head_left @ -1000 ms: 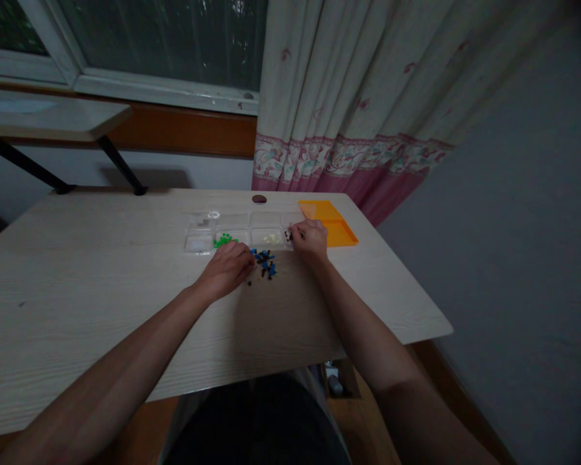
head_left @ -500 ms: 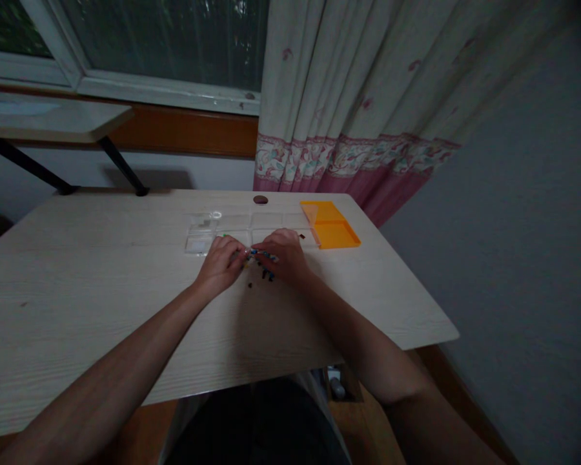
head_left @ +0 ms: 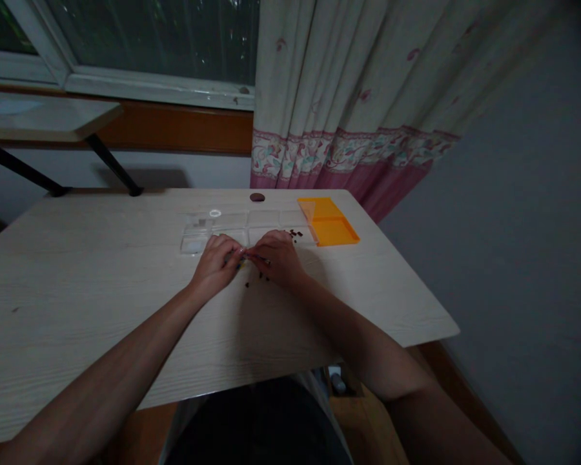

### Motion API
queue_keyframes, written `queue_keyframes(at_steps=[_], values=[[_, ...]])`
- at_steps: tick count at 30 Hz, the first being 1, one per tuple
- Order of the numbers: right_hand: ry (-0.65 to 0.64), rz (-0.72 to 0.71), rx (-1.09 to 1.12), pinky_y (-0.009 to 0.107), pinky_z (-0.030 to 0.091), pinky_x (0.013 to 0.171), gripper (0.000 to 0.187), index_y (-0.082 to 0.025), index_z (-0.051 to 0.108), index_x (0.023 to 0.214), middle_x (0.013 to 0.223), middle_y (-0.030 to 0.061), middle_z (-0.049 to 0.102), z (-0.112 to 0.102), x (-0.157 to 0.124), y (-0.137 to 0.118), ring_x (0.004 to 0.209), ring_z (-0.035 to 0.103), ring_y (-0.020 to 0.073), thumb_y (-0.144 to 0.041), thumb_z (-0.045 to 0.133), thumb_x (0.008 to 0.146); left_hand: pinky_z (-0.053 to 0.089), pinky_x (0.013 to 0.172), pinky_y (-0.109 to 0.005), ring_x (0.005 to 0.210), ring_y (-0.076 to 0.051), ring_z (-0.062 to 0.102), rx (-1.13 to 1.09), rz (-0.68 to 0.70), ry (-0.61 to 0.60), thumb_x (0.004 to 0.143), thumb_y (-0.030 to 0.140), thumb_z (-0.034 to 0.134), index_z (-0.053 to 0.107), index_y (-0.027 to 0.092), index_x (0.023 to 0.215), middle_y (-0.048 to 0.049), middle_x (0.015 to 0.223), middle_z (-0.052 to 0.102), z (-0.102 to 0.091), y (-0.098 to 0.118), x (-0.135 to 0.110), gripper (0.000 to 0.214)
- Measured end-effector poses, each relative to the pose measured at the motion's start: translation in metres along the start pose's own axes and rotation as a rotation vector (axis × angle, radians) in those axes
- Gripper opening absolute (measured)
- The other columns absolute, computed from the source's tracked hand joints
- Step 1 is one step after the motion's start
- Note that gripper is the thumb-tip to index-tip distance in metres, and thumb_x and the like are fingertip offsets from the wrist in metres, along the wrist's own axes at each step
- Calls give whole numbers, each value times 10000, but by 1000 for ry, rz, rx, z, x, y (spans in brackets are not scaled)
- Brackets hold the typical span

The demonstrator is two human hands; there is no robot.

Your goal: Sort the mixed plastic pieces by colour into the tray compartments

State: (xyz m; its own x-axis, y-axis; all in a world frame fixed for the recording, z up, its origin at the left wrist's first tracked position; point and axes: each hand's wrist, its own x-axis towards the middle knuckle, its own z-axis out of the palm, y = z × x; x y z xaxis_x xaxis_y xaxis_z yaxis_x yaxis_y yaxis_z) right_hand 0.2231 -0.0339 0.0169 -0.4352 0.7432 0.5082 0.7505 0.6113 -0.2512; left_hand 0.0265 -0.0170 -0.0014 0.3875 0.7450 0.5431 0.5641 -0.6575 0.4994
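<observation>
Both hands now work close together, mid-frame: L hand (head_left: pixel 216 261) and R hand (head_left: pixel 279 258) nearly meet at the fingertips, just below the clear tray (head_left: pixel 264 219). Approx. 1 s ago R was over the tray's right-hand compt; it's since come left to the loose pieces, while L stays near them. Dark pieces (head_left: pixel 293 233) in that compt now show more fully, R having cleared them; L hides the compt where green bits showed earlier. Reads (my judgement) as handling having shifted from tray back to the loose lot. Fingers of both curled, tips drawn in; can't tell if either grips a piece, too small/dark. Loose pieces mostly hidden under hands; a few dark bits (head_left: pixel 264 277) show below R, plus one stray bit (head_left: pixel 246 285) lower left of those, on table (head_left: pixel 126 310). Orange tray (head_left: pixel 336 231) sits right of centre, by the clear tray's right end.
</observation>
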Motion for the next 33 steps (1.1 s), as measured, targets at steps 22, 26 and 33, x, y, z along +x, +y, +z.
queue_keyframes(at_steps=[22,26,33], values=[[125,330,-134,368,305,929,281,-250,764,958,949,53,710,-16,0,52,1011,521,222,-362,506,966,404,877,-383,884,-202,523,39,11,7,980,359,450,612,199,845,-43,851,603,0,-3,0,264],[149,465,-167,379,319,906,274,-226,766,974,975,77,717,-19,-4,78,1020,527,246,-339,518,947,412,871,-384,876,-203,525,39,10,12,979,365,448,605,202,835,-46,848,603,-2,0,0,268],[96,553,-209,390,320,899,289,-227,765,991,1014,84,724,-12,-7,93,1023,527,262,-344,508,931,414,864,-388,873,-205,529,41,29,22,974,346,460,597,204,820,-48,849,606,-2,-1,1,251]])
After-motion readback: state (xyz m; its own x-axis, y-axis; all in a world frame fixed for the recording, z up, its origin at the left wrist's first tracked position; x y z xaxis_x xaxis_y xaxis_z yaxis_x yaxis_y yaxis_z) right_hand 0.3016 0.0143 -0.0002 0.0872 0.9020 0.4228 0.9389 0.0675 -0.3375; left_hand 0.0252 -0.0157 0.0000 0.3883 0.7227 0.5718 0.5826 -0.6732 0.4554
